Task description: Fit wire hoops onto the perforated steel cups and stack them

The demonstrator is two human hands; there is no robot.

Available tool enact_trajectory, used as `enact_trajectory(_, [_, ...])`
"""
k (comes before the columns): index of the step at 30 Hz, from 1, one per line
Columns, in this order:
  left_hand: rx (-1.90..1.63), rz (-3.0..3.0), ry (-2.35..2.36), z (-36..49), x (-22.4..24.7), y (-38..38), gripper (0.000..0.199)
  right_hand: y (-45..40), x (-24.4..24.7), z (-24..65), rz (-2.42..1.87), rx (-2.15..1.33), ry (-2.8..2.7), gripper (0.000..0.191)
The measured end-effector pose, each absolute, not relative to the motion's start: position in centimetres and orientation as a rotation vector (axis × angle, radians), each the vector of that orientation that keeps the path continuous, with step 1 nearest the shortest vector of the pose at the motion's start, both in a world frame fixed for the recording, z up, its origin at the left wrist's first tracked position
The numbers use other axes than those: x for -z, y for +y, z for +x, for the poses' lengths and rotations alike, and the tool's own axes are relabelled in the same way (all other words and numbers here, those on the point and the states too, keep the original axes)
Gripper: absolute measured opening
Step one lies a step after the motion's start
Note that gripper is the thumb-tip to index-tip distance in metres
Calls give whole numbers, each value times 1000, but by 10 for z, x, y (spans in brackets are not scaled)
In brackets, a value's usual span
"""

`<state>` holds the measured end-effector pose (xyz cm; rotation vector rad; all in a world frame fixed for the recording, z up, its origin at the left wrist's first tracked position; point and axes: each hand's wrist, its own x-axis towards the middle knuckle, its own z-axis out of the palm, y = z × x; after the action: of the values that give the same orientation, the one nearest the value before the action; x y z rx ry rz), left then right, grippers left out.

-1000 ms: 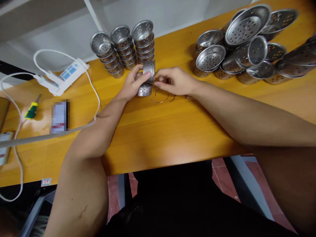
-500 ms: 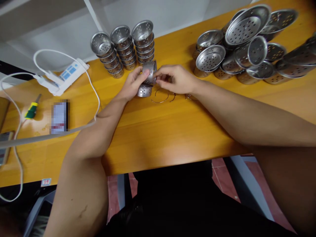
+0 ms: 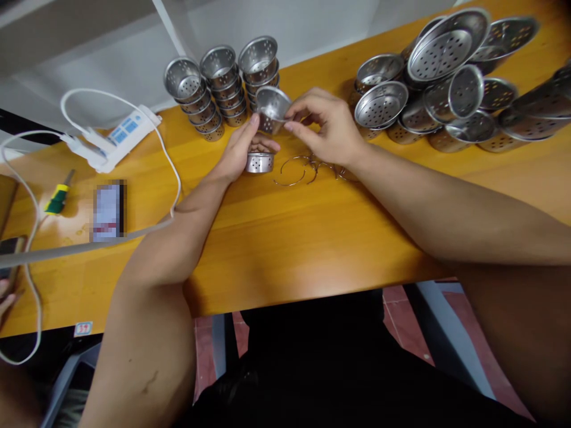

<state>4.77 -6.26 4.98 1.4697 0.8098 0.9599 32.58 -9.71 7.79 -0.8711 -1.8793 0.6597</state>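
Upper cup point(image 3: 273, 104) shifts toward 12 o'clock, mouth tilted up; right hand point(image 3: 332, 128) grip pinches rim, likely for turning. Left hand point(image 3: 236, 151) grip open, near lower cup point(image 3: 260, 163).

Both forearms angled inward, right fingers pinching, left hand point(image 3: 250, 142) half-open.

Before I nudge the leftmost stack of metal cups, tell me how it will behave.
The leftmost stack would probably tip if pushed near its top, being several cups tall. Its cups look stiff but likely light, with thin, hole-punched walls. Their shiny sides may feel slippery.
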Motion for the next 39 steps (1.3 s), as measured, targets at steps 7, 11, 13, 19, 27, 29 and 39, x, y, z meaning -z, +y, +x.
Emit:
enact_trajectory(7, [-1089, 1536, 819, 42, -47, -61, 82, -81, -74, 336, -869, -329, -1632, 28])
enact_trajectory(11, [-1194, 1691, 846, 37, -41, -55, 85, -64, -57, 342, -994, -382, -1692, 36])
enact_trajectory(13, [-1178, 1767, 856, 34, -36, -50, 90, -59, -50, 343, -1085, -412, -1721, 34])
enact_trajectory(19, [-1116, 2258, 763, 27, -8, -23, 128, -57, -43, 344, -1275, -333, -1759, 28])
enact_trajectory(27, [-990, 2329, 801, 20, 20, -4, 149, -38, -22, 351, -1273, -358, -1754, 37])
enact_trajectory(29, [-942, 2297, 786, 20, 22, -4, 154, -30, -13, 351, -1244, -392, -1745, 41])
enact_trajectory(39, [-938, 2299, 935, 16, 20, -4, 138, -8, 16, 355, -874, -458, -1791, 58])
